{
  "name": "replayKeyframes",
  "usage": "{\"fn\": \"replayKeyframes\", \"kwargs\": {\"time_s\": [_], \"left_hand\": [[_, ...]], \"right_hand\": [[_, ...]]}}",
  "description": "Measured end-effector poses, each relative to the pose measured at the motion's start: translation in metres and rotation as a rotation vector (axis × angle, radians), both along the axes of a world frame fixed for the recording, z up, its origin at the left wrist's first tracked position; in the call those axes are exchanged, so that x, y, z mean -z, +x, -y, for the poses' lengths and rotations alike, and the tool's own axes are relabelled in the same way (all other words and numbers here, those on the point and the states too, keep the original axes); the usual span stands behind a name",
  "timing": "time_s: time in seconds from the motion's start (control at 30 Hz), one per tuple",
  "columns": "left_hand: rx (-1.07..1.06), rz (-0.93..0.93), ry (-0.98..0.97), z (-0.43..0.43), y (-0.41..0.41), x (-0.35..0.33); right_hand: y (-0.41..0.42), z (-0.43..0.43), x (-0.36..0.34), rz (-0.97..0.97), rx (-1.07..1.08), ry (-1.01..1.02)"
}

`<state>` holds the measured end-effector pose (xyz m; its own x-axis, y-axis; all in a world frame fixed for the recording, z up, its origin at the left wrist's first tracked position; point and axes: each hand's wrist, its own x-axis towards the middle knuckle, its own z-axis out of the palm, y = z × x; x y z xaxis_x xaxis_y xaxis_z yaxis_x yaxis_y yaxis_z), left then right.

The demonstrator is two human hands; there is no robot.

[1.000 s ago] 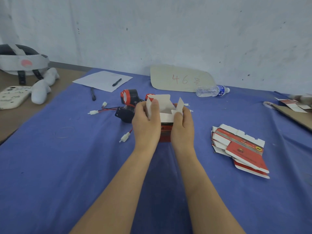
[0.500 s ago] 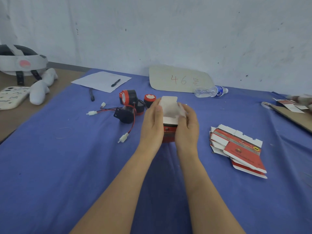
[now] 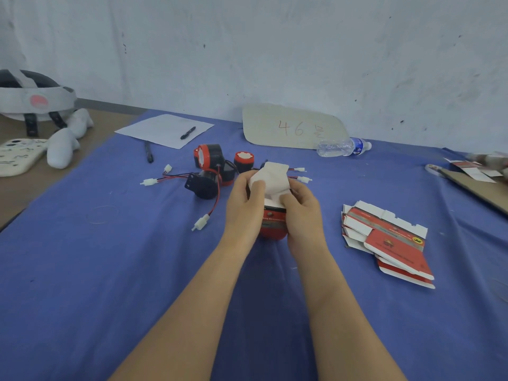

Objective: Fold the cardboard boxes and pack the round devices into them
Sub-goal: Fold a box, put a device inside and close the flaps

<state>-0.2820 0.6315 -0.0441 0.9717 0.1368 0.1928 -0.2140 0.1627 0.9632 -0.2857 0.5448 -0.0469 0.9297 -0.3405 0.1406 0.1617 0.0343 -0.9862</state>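
Two bare forearms, left hand [image 3: 244,207], right hand [image 3: 303,215] (both ungloved)

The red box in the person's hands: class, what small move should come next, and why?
Probably push the white flap down and tuck it in. The left hand and right hand grip the red box, thumbs on the flap, which is bent over but not yet flat; the round devices lie unpacked behind.

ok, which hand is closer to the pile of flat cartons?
Right. The right hand grips the half-folded box, to the left of the pile of flat cartons. The left hand grips the box's other side, further from the pile.
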Motion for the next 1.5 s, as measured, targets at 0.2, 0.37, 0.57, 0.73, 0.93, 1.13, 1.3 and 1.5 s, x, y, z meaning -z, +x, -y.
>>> {"fn": "replayKeyframes", "kwargs": {"time_s": [0.2,0.37,0.57,0.73,0.93,1.13,1.3,1.5], "left_hand": [[0.007,-0.039,-0.075,-0.004,0.0,-0.002],[0.021,-0.041,-0.051,-0.004,0.001,0.001],[0.011,0.117,0.061,-0.001,0.0,0.003],[-0.014,0.083,0.012,0.0,0.003,0.007],[-0.022,0.012,-0.066,0.001,0.005,0.007],[-0.028,-0.009,-0.043,-0.003,0.007,0.007],[-0.042,-0.028,-0.031,-0.004,0.009,0.009],[-0.059,-0.023,0.007,-0.005,0.009,0.01]], "right_hand": [[0.0,-0.001,0.003,-0.006,-0.009,-0.023],[0.0,-0.001,0.003,0.001,-0.001,-0.066],[-0.004,-0.004,0.001,0.057,0.059,-0.044],[-0.005,-0.007,0.001,0.137,0.075,-0.094],[-0.004,-0.006,0.0,0.186,0.04,-0.208],[-0.004,-0.003,0.001,0.175,0.007,-0.437],[-0.008,-0.001,0.0,0.24,-0.024,-0.536],[-0.004,0.001,0.002,0.181,-0.049,-0.619]]}}
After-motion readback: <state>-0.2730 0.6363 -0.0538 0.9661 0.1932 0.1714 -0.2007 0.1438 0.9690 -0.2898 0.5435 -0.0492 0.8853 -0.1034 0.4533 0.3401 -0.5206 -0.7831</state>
